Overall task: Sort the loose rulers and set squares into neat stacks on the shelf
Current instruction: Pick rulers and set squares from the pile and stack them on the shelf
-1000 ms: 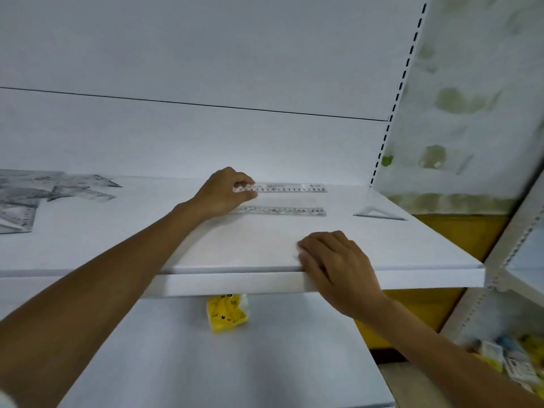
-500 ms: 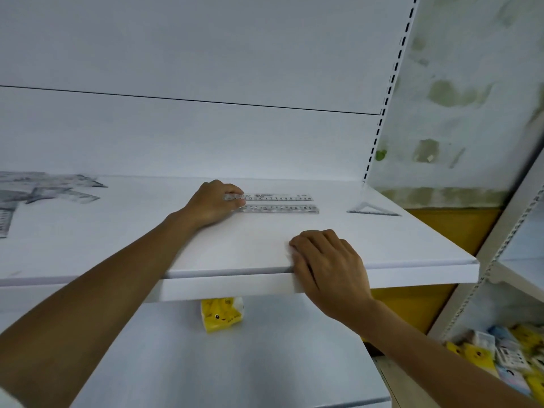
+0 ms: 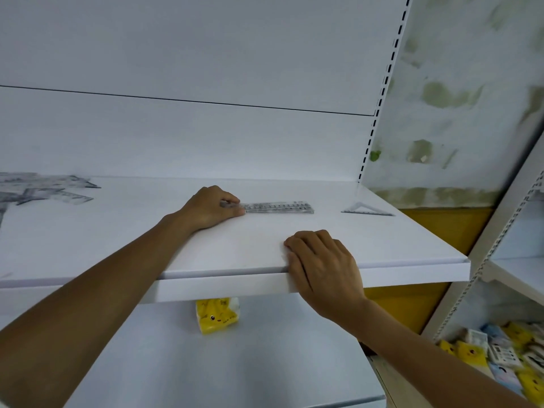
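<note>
Pinching perhaps-stacked rulers (image 3: 278, 207), left hand (image 3: 210, 209) rests on white shelf (image 3: 117, 240); right hand (image 3: 321, 266) grips edge.

L arm stretched fwd, wrist straight, L hand (image 3: 212, 208) knuckles up, fingers curled, tips pinching end of ruler (image 3: 279, 207). R arm comes in from lower right, R hand (image 3: 323, 270) hooked over shelf (image 3: 412, 262) front edge, fingers bent, tips on top
</note>
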Available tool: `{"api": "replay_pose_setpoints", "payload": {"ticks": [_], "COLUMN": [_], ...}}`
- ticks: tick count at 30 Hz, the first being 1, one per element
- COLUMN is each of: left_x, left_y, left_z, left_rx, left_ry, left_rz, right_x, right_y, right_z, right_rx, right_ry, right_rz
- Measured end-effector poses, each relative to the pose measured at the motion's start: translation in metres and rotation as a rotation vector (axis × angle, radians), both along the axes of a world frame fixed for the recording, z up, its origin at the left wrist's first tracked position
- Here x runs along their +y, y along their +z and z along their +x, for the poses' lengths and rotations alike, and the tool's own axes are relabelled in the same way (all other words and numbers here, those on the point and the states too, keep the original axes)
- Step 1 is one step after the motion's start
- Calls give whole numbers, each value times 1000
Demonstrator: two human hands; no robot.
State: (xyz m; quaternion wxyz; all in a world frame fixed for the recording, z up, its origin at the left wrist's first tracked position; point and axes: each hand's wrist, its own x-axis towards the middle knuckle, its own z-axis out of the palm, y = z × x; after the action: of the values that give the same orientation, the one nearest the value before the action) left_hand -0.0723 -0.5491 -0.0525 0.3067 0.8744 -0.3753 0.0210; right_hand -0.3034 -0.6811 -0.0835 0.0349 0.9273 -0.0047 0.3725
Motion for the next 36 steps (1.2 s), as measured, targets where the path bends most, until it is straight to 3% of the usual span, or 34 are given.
{"api": "replay_pose_setpoints", "payload": {"ticks": [5,11,17,23,28,36], "left_x": [1,19,91,220,327,454], "left_y": [2,9,18,20,25,32], "left_z": [-2,-6,-4,-6,-7,28], "left_rx": [-40,-35,-134,-158,-172,-245], "left_ry": [2,-25,97,381,584,656], "left_rz": [-10,-130,-143,-143,-144,-87], "right_x": [1,-16,1,97,198,316], "right_y": [6,44,89,123,111,97], "right_z": [-2,16,70,147,200,281], "right_rx": [45,346,301,297,319,407], "right_ry": [-4,12,142,414,582,626], "right_rz": [3,262,319,268,317,271]}}
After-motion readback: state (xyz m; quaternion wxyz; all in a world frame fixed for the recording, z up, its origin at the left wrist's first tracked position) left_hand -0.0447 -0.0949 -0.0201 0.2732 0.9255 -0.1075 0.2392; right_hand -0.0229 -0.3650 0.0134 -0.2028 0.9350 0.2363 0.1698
